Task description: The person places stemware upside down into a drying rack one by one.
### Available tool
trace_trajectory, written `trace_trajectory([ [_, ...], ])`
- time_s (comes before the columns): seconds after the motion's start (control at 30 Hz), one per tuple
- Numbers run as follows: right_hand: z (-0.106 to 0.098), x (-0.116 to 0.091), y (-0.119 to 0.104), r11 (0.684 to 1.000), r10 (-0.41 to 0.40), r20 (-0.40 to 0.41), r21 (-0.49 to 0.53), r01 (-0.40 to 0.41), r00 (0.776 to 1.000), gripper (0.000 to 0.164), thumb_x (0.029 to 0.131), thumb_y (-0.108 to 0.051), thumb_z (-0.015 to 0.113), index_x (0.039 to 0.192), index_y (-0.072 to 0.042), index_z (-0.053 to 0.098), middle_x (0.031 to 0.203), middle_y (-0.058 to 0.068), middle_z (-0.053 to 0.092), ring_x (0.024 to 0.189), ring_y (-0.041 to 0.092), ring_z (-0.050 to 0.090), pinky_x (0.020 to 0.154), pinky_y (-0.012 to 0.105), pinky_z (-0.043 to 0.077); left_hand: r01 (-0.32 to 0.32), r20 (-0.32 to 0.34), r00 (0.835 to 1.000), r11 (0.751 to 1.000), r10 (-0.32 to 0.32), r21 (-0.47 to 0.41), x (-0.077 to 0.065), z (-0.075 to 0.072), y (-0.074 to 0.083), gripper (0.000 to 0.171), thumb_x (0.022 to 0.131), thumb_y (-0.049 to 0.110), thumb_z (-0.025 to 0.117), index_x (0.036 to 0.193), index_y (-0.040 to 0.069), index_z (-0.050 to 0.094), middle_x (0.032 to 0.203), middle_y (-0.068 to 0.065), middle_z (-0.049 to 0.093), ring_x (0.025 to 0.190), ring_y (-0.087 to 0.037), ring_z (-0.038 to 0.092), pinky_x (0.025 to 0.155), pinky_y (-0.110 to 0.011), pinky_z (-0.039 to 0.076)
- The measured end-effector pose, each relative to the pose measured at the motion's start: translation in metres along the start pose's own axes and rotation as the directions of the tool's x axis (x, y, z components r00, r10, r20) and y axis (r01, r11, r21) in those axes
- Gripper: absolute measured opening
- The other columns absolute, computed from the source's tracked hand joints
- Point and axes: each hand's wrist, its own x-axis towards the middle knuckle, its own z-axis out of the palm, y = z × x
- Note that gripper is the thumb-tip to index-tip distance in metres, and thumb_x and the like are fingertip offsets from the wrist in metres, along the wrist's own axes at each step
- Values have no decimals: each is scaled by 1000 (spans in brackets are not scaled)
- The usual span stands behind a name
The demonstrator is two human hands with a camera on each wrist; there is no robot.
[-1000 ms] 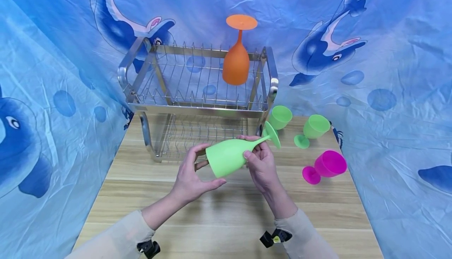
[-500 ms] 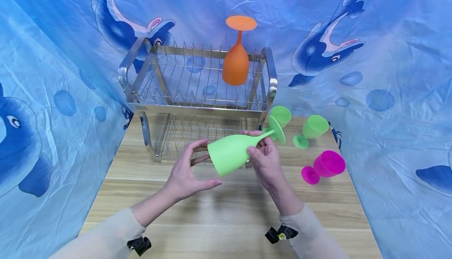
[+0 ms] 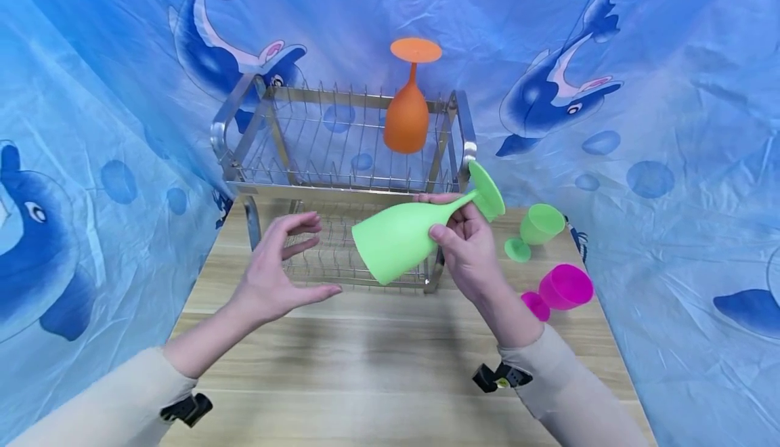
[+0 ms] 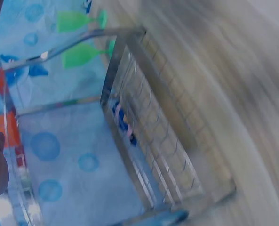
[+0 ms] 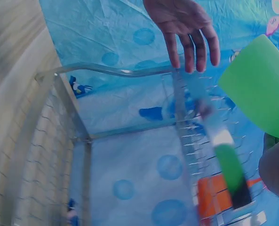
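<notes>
My right hand (image 3: 469,244) grips a light green plastic wine glass (image 3: 399,240) near where the bowl meets the stem. The glass lies tilted in the air, its mouth down to the left and its foot up to the right. To its left, apart from the rim, my left hand (image 3: 271,271) is held with fingers and thumb spread and nothing between them. In the right wrist view the left hand (image 5: 186,28) hangs beside the green bowl (image 5: 261,87). Behind both hands stands a two-tier metal dish rack (image 3: 341,194). An orange wine glass (image 3: 407,118) rests upside down on its upper tier, at the right.
On the table (image 3: 365,372), right of the rack, a green goblet (image 3: 542,224) and a magenta goblet (image 3: 567,287) stand upright. The left wrist view shows two green goblets, one a green goblet (image 4: 80,55) beside the rack. Blue dolphin-printed cloth (image 3: 688,95) surrounds the table.
My left hand has let go of the space around the rim and drawn left. The right hand has raised the green wine glass slightly toward the rack, hiding one goblet behind it.
</notes>
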Motion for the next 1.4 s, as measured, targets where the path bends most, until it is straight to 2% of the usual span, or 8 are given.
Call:
trace_trajectory([
  [0.17,18,28,-22,996,-7,34,-86,10,999,54,81,-29,95,123,-12,68,133,10,70,132,27,62,119,39,48,4,-29,1000,997,-2,77,4,-26,1,109,58,-3,103,152,-1,46,145,-21,52,129,-20,58,104,-23,56],
  [0.27,29,50,-34,988,-37,74,-147,48,997,58,78,-32,97,124,-9,68,133,13,70,132,30,63,119,42,49,21,-60,998,992,-13,121,6,-39,0,107,60,-4,102,152,-1,46,144,-18,53,129,-15,56,103,-18,55],
  [0.4,46,82,-48,974,-72,133,-204,98,989,44,88,-12,88,125,-5,68,135,21,68,130,33,63,115,43,52,55,-96,995,984,-39,170,5,-49,-3,106,62,-3,102,153,3,48,144,-15,53,128,-10,55,101,-14,54],
  [0.5,60,106,-55,968,-80,152,-224,113,985,39,88,5,77,125,-3,68,136,23,67,130,34,64,116,43,52,83,-105,992,979,-64,184,2,-53,-5,105,63,-1,102,153,4,48,143,-13,54,126,-12,56,100,-12,53],
  [0.7,76,146,-58,933,-42,145,-348,91,989,36,89,3,80,123,-3,69,132,18,71,127,27,66,113,38,54,108,-106,990,977,-90,184,-2,-58,-10,103,65,0,102,152,1,47,143,-16,53,126,-28,57,100,-10,53],
  [0.97,83,187,-43,794,20,167,-601,85,986,39,91,-11,87,125,-5,68,128,9,71,121,19,67,109,26,54,126,-114,988,970,-104,206,-10,-64,-13,100,67,-1,101,151,-1,46,143,-17,52,128,-30,56,99,-9,52],
  [1.2,90,206,-25,606,53,212,-783,137,976,41,92,-20,88,124,-5,67,119,9,70,115,15,67,107,20,53,138,-142,983,973,-112,187,-14,-69,-14,98,68,-3,100,150,-1,47,144,-17,53,128,-29,56,100,-10,52],
  [1.4,90,212,-4,463,76,239,-868,178,968,40,93,-26,87,123,-9,66,115,5,72,111,13,67,103,24,56,148,-147,982,971,-121,187,-16,-72,-16,98,69,-1,100,150,-3,46,146,-17,52,130,-32,57,101,-9,51],
])
